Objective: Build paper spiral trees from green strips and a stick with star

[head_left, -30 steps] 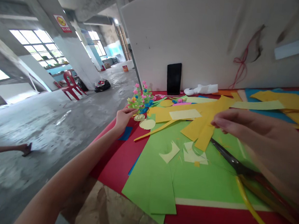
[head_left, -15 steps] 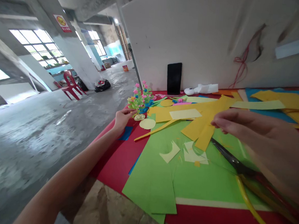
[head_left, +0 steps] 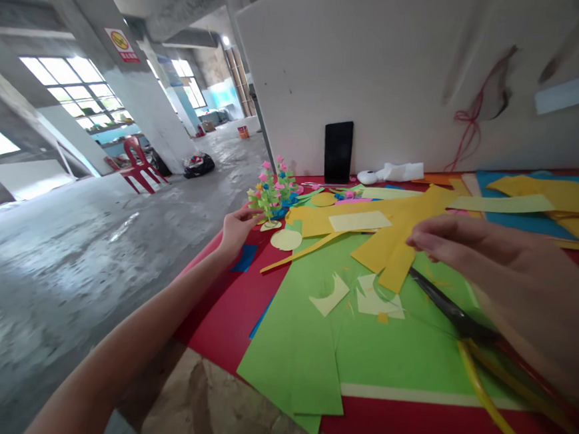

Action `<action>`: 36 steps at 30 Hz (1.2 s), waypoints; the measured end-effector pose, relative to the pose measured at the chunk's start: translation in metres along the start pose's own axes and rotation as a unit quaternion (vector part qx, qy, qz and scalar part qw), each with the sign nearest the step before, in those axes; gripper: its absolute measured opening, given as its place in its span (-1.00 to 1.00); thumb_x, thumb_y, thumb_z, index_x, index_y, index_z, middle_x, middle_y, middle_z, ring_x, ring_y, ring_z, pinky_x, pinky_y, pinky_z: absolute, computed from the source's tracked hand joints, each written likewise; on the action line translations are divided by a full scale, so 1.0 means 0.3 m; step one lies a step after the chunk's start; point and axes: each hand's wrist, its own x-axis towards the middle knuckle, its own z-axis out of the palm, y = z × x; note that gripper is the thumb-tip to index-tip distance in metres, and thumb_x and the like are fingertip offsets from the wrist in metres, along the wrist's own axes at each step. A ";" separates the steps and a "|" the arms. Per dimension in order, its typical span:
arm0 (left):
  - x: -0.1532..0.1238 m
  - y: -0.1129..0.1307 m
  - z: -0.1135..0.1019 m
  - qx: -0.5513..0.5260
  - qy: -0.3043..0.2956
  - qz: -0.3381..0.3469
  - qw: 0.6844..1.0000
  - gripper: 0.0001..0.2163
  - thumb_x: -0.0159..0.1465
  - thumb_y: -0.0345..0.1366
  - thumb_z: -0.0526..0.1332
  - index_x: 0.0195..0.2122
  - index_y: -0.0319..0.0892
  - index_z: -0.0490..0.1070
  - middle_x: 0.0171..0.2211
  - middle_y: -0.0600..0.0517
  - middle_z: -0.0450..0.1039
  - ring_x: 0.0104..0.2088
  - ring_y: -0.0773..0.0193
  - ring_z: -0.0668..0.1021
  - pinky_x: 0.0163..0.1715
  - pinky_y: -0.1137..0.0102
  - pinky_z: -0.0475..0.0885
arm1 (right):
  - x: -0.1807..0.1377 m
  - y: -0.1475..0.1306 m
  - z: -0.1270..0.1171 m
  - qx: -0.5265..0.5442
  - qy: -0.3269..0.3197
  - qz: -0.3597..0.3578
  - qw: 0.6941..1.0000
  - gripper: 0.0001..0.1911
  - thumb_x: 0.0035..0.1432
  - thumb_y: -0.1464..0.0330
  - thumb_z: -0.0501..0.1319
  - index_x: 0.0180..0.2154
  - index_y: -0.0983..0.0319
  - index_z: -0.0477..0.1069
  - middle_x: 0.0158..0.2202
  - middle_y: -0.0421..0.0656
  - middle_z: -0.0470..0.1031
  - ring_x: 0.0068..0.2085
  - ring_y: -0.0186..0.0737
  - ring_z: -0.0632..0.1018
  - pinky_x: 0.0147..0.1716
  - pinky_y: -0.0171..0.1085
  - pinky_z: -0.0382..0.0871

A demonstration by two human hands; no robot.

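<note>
At the far left corner of the red table my left hand (head_left: 238, 230) is closed, its fingertips pinching a small paper flower plant (head_left: 269, 199) with green leaves and pink tips. The plant stands upright on a pale round paper base (head_left: 271, 225). Beside it lies a pale yellow paper disc (head_left: 286, 239). My right hand (head_left: 495, 273) hovers over the right side of the table, thumb and fingers pressed together; whatever they hold, if anything, is hidden. Below that hand, scissors (head_left: 454, 318) with yellow and red handles lie on green paper (head_left: 388, 358).
Yellow paper strips (head_left: 394, 218) and pale scraps (head_left: 376, 297) are spread across the green sheets. A black phone (head_left: 337, 152) leans against the white board (head_left: 396, 71) behind. More blue and yellow paper (head_left: 547, 190) lies at right. A red chair (head_left: 140, 165) stands on the floor.
The plant's round base was tipped up toward me and now sits flatter, with my left hand still at it. My right hand has barely moved.
</note>
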 end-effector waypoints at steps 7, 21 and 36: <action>-0.026 -0.009 -0.018 0.058 -0.031 0.065 0.996 -0.76 0.25 -0.23 0.13 -0.15 -0.27 0.36 -0.19 -0.03 0.41 -0.24 0.25 0.50 -0.26 0.27 0.46 | 0.003 -0.003 0.008 0.018 -0.005 0.023 1.000 -0.79 -0.10 0.03 0.24 -0.48 -0.03 0.50 -0.44 -0.30 0.54 -0.47 -0.27 0.49 -0.53 -0.32 0.32; -0.047 0.010 -0.023 0.189 -0.091 0.137 0.968 -0.77 0.25 -0.22 0.12 -0.17 -0.26 0.37 -0.20 -0.02 0.42 -0.24 0.26 0.49 -0.24 0.27 0.45 | -0.003 0.007 0.005 0.006 0.002 0.041 0.999 -0.75 -0.11 -0.01 0.25 -0.45 -0.03 0.50 -0.43 -0.29 0.54 -0.48 -0.28 0.48 -0.54 -0.33 0.32; -0.044 -0.010 -0.020 0.217 -0.110 0.150 0.958 -0.78 0.26 -0.22 0.12 -0.17 -0.25 0.37 -0.18 -0.03 0.42 -0.22 0.25 0.49 -0.22 0.26 0.44 | -0.008 0.003 0.003 0.004 -0.012 0.042 0.999 -0.78 -0.08 0.01 0.24 -0.44 -0.03 0.49 -0.42 -0.30 0.53 -0.47 -0.29 0.48 -0.56 -0.35 0.34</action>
